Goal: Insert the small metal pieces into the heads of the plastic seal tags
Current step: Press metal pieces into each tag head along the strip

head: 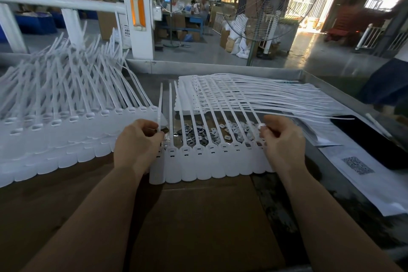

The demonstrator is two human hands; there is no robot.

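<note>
- Factory hall behind, standing fan (268,0) at 1 o'clock; in front, a metal-edged workbench (220,68) with flattened cardboard (205,216) at 6 o'clock.
- Centre: strip of joined white seal tags (212,161), flat flags toward the viewer, tails fanning to 12 o'clock.
- Just beyond the heads, under the tails: loose pile of small metal pieces (198,133).
- At 9 to 10 o'clock, heaped strips of tags (66,106), tails raised; at 1 o'clock, flat stack of more strips (231,90).
- At 3 o'clock, dark flat object (364,137) on printed papers (364,174).
- Left hand (139,143) at the strip's left end, fingers curled, pinching the tail of the end tag (159,104).
- Right hand (282,139) at the right end, fingertips (263,127) pinched on something small and pale; metal piece or tag part, cannot tell.
- Likely step: inserting at the right-end head, or settling the strip first.
- Next move probably calls for seating a piece squarely in an open head slot while steadying the strip.
</note>
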